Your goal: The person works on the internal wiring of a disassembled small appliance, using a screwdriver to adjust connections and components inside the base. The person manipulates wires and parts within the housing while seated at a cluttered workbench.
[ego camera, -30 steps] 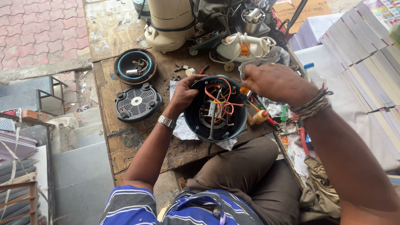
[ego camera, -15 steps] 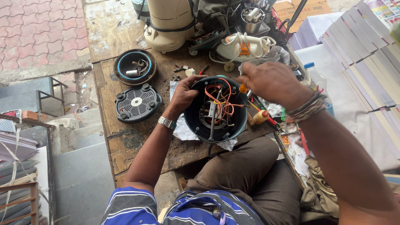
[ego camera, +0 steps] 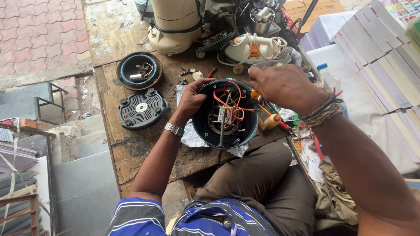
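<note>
A round black appliance housing (ego camera: 199, 131) lies open on the wooden workbench (ego camera: 131, 148), showing orange and red wires (ego camera: 232, 105) and metal parts inside. My left hand (ego camera: 192, 98), a watch on its wrist, grips the housing's upper left rim. My right hand (ego camera: 284, 85), with thread bands at the wrist, is closed at the upper right rim. It pinches a small orange-handled tool (ego camera: 256, 94) that is mostly hidden by the fingers. A dark thin rod (ego camera: 222, 131) runs down across the inside of the housing. Crumpled paper (ego camera: 190, 139) lies under it.
A vented black round cover (ego camera: 142, 108) and a blue-rimmed ring part (ego camera: 139, 70) lie to the left. Behind stand a cream appliance body (ego camera: 175, 24) and a white iron (ego camera: 253, 48). To the right are a cream-handled screwdriver (ego camera: 271, 121), a bottle (ego camera: 328, 81) and stacked books (ego camera: 376, 48).
Almost nothing has moved. My right hand has shifted slightly at the housing's rim, and my left hand keeps its grip.
</note>
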